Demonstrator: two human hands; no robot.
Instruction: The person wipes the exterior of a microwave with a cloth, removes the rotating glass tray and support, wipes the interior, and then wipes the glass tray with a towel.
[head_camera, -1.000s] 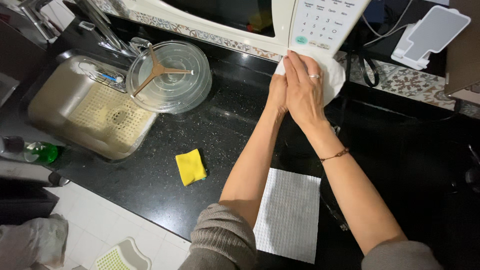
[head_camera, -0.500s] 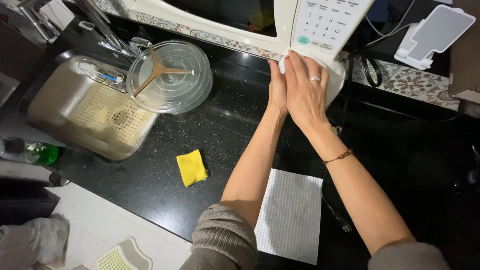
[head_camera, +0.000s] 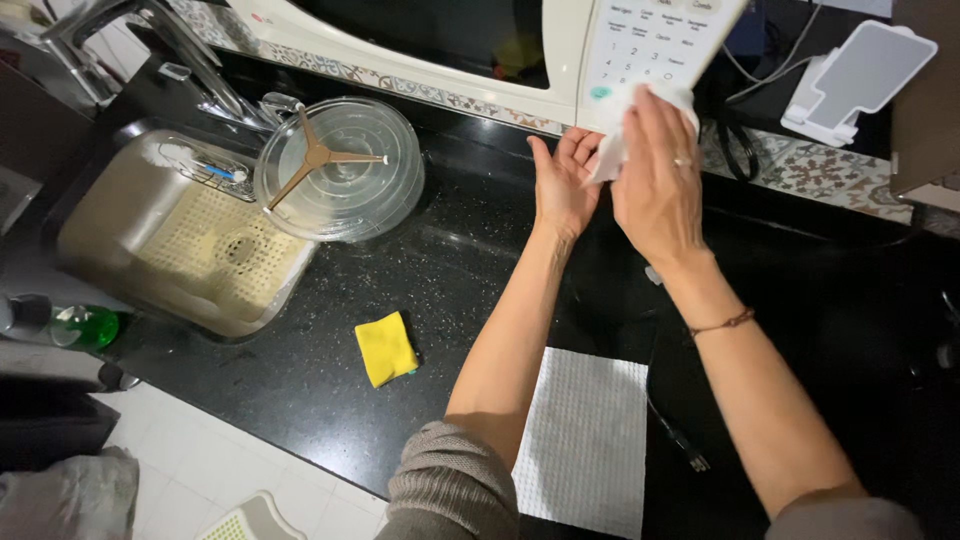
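Observation:
My right hand (head_camera: 655, 180) presses a crumpled white paper towel (head_camera: 622, 122) against the lower corner of the white microwave's keypad panel (head_camera: 650, 45). A ring and a thin wrist bracelet are on that arm. My left hand (head_camera: 562, 183) is held palm up just under the towel, fingers spread, touching its lower edge. The microwave (head_camera: 420, 50) stands at the back of the black counter (head_camera: 460, 270).
A flat white paper towel sheet (head_camera: 588, 440) lies near the counter's front edge. A yellow sponge (head_camera: 386, 348) lies to its left. A glass turntable with its roller ring (head_camera: 338, 167) rests on the sink rim, beside the steel sink (head_camera: 190, 235). A white stand (head_camera: 855, 80) sits back right.
Both hands were pressed together on the towel at the microwave's lower corner. Now my left hand has dropped away and opened, and my right hand has moved the towel up onto the keypad.

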